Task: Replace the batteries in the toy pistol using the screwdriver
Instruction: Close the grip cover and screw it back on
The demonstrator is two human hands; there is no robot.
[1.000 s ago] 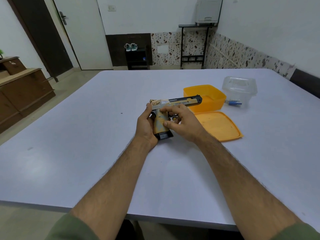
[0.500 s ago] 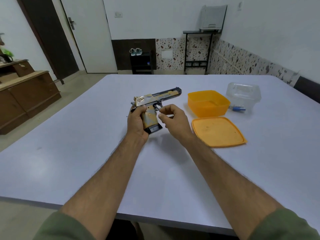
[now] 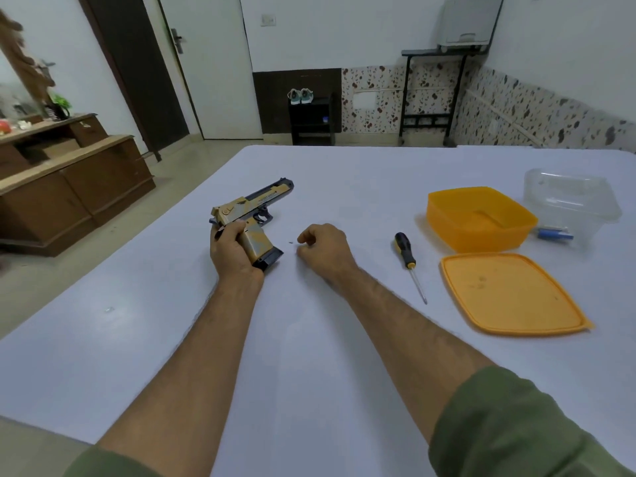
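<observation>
Head view showed the left hand [image 3: 234,251] gripping the toy pistol [image 3: 249,218] by its handle; right hand [image 3: 323,251], loosely curled beside a tiny screw [image 3: 291,242], should keep it close.

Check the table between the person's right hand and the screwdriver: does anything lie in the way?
Nothing visible does. The right hand and the screwdriver have only bare table between them; the orange lid lies beyond the screwdriver.

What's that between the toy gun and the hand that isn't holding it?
In the head view, a tiny dark speck, maybe a screw, lies on the table between the toy pistol and the right hand.
</observation>
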